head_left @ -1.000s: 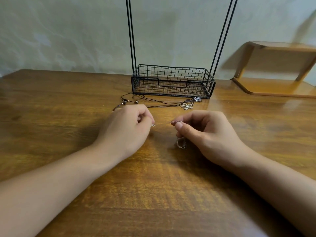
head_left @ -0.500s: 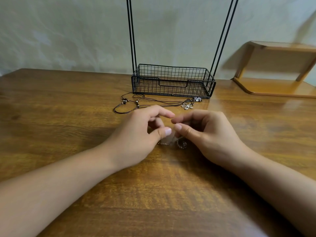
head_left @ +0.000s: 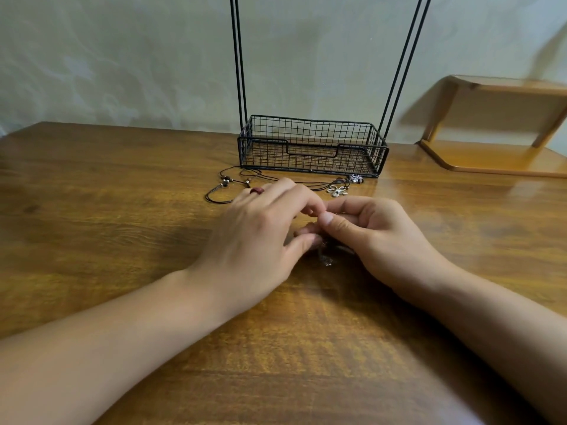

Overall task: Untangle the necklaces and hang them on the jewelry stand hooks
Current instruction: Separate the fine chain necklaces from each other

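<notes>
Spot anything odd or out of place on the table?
Nothing damaged. The black cord necklaces lie in a loose tangle on the table in front of the wire basket, unhung. The left hand and right hand meet over a small silver chain, mostly hidden and blurred.

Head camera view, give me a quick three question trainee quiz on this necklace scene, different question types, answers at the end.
1. True or false: a necklace lies inside the wire basket.
2. Multiple choice: the flower pendant lies A) in the basket, B) on the table in front of the basket, C) on the wooden shelf.
3. Fill in: the left hand and right hand meet over a small silver ____.

Key: 1 false; 2 B; 3 chain.
</notes>
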